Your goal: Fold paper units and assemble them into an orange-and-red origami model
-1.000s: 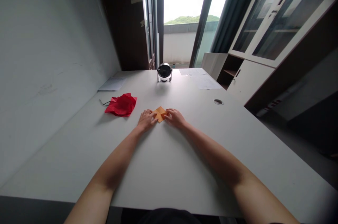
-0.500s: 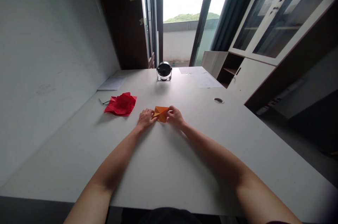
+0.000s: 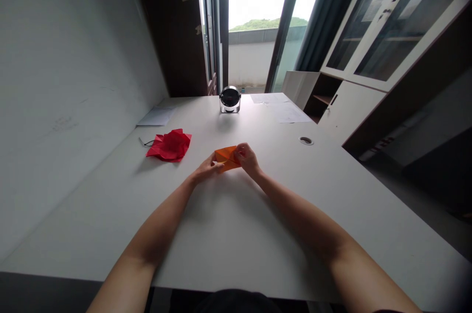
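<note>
A small folded piece of orange paper [image 3: 225,157] is held between both hands a little above the white table [image 3: 236,234], near its middle. My left hand [image 3: 206,170] pinches its left end with thumb and fingertips. My right hand [image 3: 248,157] is curled round its right end, fingers closed on the paper. Part of the paper is hidden behind my right fingers.
A crumpled red paper [image 3: 169,146] lies to the left of my hands. A small round black device on a silver stand [image 3: 229,99] sits at the far end. White sheets [image 3: 157,116] lie at the back left, and further white sheets [image 3: 283,112] at the back right. A cable hole [image 3: 306,141] is at right.
The orange paper lay flat on the table under both hands; now it is raised off the surface and turned, with my right hand closed over its right end.
</note>
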Available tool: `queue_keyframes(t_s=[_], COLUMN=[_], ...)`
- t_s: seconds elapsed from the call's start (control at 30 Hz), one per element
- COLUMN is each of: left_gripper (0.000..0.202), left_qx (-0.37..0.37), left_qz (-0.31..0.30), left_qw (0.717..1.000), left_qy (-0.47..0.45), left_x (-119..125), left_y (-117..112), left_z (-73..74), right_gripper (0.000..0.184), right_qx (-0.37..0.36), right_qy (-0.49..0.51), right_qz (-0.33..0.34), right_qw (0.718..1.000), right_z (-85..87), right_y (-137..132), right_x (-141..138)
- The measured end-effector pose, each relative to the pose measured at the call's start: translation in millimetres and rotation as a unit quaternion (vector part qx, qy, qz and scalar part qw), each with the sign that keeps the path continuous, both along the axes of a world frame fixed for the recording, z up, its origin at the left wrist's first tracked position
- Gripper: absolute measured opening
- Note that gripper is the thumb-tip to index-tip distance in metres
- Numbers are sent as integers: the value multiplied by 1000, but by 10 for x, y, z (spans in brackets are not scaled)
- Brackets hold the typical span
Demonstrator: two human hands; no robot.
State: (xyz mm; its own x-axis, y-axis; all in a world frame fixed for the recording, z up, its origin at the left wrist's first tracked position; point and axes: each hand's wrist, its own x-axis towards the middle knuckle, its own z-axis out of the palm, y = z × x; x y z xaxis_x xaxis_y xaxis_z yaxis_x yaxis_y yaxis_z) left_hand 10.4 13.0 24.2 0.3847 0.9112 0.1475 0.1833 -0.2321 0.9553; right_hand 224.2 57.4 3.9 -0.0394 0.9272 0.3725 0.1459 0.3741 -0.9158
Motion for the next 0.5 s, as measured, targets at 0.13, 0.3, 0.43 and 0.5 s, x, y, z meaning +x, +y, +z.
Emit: queue_keyframes(t_s=[0.13,0.3,0.43,0.5], left_gripper=[73,56,36,34], left_qx=[-25,-7,61,73], left_qz=[-24,26,87,109], left_qw=[999,1000,992,990], left_qy=[-41,12,62,48], left_x=[-38,-5,11,-9], left_y=[0,68,139,162], left_z=[5,-132,-238,-272], right_gripper=[21,25,36,39], right_qx=[-6,-20,-35,-44], right_qy=[-9,32,61,64], right_qz=[-4,16,45,61], right_qw=[1000,999,996,995], right_z=[24,59,74,68], right_y=[-20,-39,-43,-38], right_x=[-1,-5,-4,-4])
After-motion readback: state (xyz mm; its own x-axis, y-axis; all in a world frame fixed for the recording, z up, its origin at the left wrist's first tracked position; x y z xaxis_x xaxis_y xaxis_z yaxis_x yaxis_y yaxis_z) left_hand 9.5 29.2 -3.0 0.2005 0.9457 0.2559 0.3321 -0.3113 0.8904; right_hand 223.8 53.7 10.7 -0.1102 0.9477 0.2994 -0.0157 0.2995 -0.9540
